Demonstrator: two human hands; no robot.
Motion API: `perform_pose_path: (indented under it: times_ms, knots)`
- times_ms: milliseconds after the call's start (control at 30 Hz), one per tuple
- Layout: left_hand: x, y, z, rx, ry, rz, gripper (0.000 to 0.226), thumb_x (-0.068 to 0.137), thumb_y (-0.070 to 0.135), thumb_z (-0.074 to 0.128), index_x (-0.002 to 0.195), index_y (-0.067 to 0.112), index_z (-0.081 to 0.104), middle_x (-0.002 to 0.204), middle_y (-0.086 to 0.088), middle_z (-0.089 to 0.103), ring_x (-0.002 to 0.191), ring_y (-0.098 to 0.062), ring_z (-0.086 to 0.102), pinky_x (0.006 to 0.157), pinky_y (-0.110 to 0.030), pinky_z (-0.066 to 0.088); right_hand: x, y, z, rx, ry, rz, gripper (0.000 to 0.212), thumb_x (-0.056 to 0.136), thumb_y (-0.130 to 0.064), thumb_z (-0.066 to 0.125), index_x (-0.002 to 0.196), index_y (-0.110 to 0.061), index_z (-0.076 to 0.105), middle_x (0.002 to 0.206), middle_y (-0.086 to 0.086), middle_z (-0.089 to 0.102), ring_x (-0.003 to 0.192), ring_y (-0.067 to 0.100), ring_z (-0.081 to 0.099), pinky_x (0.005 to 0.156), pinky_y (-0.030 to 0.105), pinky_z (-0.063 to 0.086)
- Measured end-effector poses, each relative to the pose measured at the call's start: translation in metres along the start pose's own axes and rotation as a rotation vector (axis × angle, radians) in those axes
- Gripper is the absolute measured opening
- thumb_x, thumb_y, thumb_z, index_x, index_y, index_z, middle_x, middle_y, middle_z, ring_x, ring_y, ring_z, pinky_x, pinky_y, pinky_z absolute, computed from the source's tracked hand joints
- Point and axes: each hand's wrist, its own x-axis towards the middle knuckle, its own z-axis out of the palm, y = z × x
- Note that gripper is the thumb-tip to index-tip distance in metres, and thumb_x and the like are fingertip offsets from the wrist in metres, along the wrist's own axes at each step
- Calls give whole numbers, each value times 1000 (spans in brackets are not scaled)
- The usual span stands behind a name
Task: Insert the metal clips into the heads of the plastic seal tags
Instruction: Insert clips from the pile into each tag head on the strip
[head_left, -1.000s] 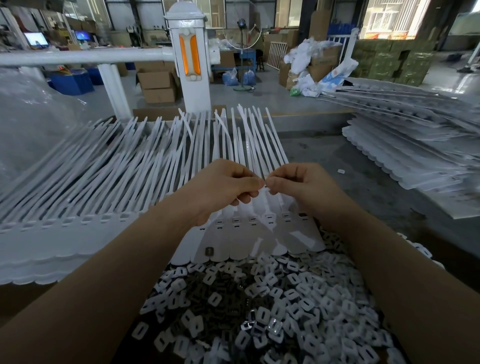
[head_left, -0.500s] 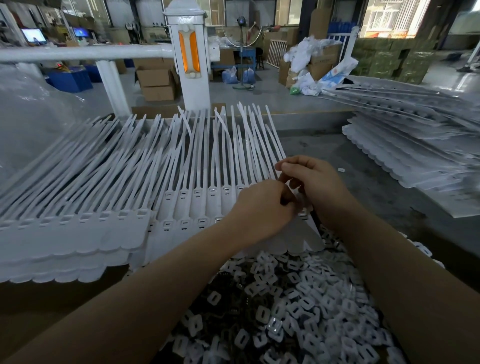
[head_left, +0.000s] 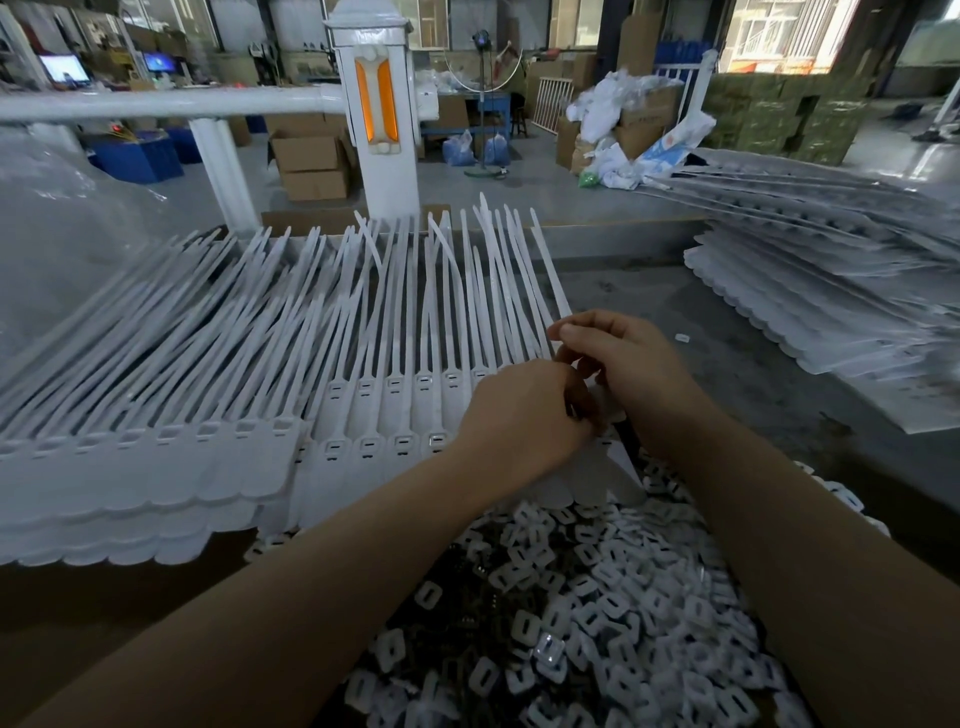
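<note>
White plastic seal tags (head_left: 384, 415) lie in overlapping rows across the bench, heads toward me and tails fanning away. Several heads show a metal clip seated in the slot. My left hand (head_left: 524, 415) is curled, knuckles up, over the heads at the right end of the near row. My right hand (head_left: 628, 369) is bent just beyond it, fingertips meeting the left hand's over one tag head. What the fingers pinch is hidden. A heap of small white pieces and dark metal clips (head_left: 571, 613) lies in front of me, between my forearms.
Another stack of tag sheets (head_left: 831, 312) lies at the right. More tag rows (head_left: 130, 467) are piled at the left, next to clear plastic film (head_left: 62, 234). A white post with an orange insert (head_left: 376, 104) and a white rail stand behind the bench.
One second ago both hands met fingertip to fingertip higher up over the tails. They then dropped to the right end of the near row, and now they stay there, almost still.
</note>
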Motion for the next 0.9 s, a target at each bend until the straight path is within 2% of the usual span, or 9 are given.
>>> perform_pose_path:
  times_ms: [100,167,233,300,400,533,767,900]
  knots:
    - [-2,-2,-2,11,26,63,9,86,34,68,92,29,74,89,8,69,80,-12,64,73,-30,52,0,-2,-1,27,-3,7,16,94,-21,57,98,-12,70,75,-3,63,69,11,55,54,20,44]
    - [-3,-4,-5,22,22,131,11,88,30,68,98,28,73,94,8,67,80,-9,61,72,-25,50,0,-2,-1,54,-8,18,15,94,-21,57,97,-13,70,75,-1,64,63,10,56,47,20,45]
    - [-5,-5,-10,23,8,202,15,88,25,68,102,26,71,91,13,57,73,-3,51,67,-17,42,1,-2,-1,75,-11,27,16,95,-20,57,98,-11,69,77,3,64,60,14,54,45,23,44]
    - [-7,-6,-13,55,1,264,19,89,24,68,107,25,69,94,12,55,72,-3,47,70,-21,41,2,-1,-1,92,-15,19,15,95,-19,57,98,-11,69,76,5,64,59,17,52,49,27,44]
    - [-11,-5,-14,137,-2,306,20,92,26,64,112,28,69,107,7,61,85,-10,56,85,-34,43,3,0,-2,58,-17,-11,14,95,-19,56,94,-14,70,75,2,64,65,13,54,58,25,45]
    - [-14,-3,-16,192,-8,357,21,95,27,58,112,29,69,107,4,61,93,-15,60,85,-33,39,2,2,-2,38,-8,-27,16,95,-20,55,92,-17,70,74,-1,64,66,9,55,53,17,42]
    - [-10,-8,-19,234,-87,399,24,97,29,55,117,28,69,103,-1,59,94,-18,58,81,-33,44,1,1,-1,28,6,-12,16,96,-20,55,92,-18,70,75,-1,62,70,11,51,55,19,41]
    - [-9,-12,-19,222,-99,419,23,97,31,56,114,29,71,94,8,48,87,-11,51,77,-32,40,1,-1,-1,21,10,-9,16,96,-19,54,95,-15,70,77,1,62,74,15,51,58,22,40]
